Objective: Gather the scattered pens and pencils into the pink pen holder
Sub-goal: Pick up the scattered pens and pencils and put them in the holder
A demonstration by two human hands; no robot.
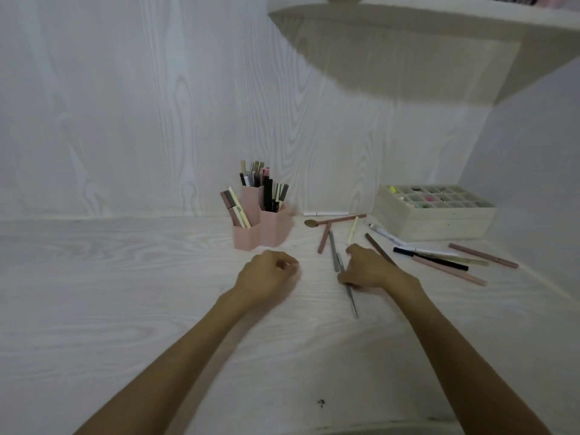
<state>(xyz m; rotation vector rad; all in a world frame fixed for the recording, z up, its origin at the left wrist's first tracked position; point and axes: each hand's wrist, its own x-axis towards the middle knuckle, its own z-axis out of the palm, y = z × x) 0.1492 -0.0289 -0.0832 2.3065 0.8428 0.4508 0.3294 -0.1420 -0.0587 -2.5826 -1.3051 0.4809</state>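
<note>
No legible labels. Right hand (368, 267) fingers clamped on grey pen (348, 285) on bench (125, 293). Left hand (268, 277) loosely curled, empty, near pink pen holder (266, 233); loose pens (439, 260) right of it.

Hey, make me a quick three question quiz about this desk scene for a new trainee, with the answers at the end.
1. True or false: the pink pen holder already has pens standing in it.
2. Which hand is on the thin grey pen: A the left hand, B the right hand?
3. On which side of the holder do the scattered pens lie?

Key: 1 true. 2 B; the left hand holds nothing visible. 3 To its right, in front of the compartment box.
</note>
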